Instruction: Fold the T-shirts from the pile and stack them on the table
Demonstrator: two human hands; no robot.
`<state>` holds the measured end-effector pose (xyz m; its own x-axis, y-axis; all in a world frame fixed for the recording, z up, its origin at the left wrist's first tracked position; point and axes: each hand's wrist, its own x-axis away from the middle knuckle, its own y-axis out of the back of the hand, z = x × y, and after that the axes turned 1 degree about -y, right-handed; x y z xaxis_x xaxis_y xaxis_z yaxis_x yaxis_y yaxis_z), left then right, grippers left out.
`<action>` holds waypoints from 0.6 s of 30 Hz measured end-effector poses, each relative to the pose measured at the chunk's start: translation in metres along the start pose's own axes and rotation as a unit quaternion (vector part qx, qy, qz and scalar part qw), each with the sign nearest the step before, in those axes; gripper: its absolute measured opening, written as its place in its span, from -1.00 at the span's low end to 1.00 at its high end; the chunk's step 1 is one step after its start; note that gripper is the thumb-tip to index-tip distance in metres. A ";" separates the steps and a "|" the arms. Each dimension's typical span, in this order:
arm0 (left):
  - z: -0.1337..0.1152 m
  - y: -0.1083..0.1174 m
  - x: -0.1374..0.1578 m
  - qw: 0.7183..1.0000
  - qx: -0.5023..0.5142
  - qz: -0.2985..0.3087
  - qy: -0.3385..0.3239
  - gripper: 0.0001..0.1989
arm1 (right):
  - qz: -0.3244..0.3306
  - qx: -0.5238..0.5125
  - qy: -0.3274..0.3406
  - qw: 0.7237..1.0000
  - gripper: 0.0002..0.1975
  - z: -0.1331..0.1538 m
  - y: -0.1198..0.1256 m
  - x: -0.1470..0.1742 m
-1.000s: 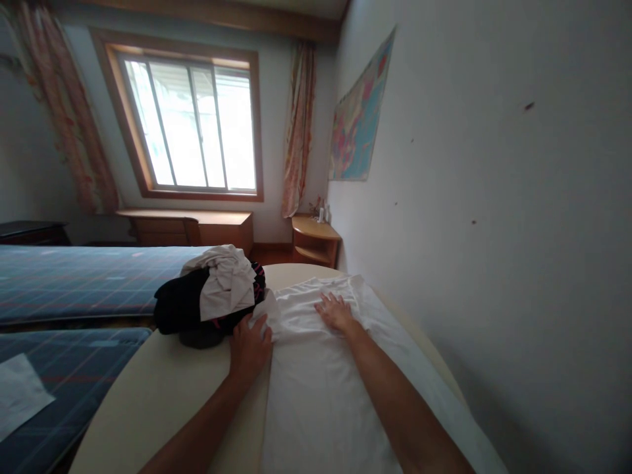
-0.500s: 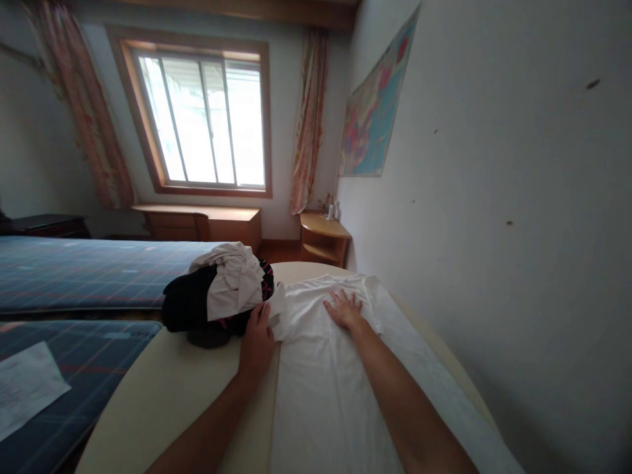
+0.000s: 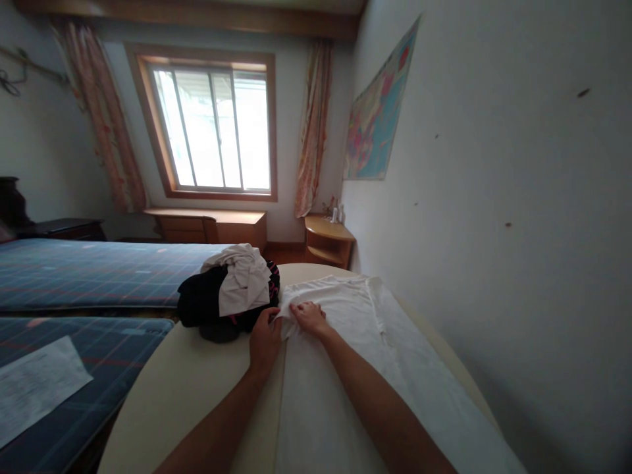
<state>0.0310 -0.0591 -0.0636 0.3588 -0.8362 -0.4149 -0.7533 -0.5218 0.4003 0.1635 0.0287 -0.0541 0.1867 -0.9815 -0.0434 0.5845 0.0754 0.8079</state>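
Observation:
A white T-shirt (image 3: 320, 382) lies spread over the round cream table (image 3: 197, 388), with wrinkles in its upper part. At its left edge, by the sleeve, my left hand (image 3: 265, 336) pinches the cloth between thumb and fingers. Just to the right, my right hand (image 3: 310, 317) has its fingers bent and closed on the same sleeve area, where the fabric is bunched up. Beside my left hand sits a heap of clothes: a light beige garment (image 3: 244, 280) on top of black clothing (image 3: 201, 296) with some pink marks.
Two blue plaid mattresses (image 3: 99, 273) lie to the left, the nearer one bearing a sheet of paper (image 3: 42, 382). A wall (image 3: 494, 283) with a map (image 3: 378, 108) runs along the right. Behind the table stand a corner shelf (image 3: 330, 228) and a wooden desk (image 3: 237, 220).
My right hand has moved left from lying flat on the shirt's middle to the sleeve, its fingers now closed. My left hand stays at the sleeve. The view has shifted slightly.

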 end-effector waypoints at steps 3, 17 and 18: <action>0.001 0.000 0.002 1.000 -0.005 0.009 -0.001 -0.77 | -0.034 -0.074 -0.024 0.996 -0.59 0.009 -0.002 -0.005; 0.005 -0.011 0.010 0.980 -0.140 0.134 -0.045 -0.47 | -0.168 -0.243 -0.105 0.949 -0.61 -0.065 0.087 -0.022; 0.005 -0.012 0.011 0.977 -0.147 0.149 -0.044 -0.53 | -0.164 -0.213 -0.104 0.958 -0.58 -0.071 0.084 -0.017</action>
<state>0.0411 -0.0610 -0.0765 0.0881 -0.9474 -0.3077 -0.6221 -0.2936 0.7258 0.2660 0.0648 -0.0270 -0.1976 -0.9753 -0.0987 0.8623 -0.2209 0.4557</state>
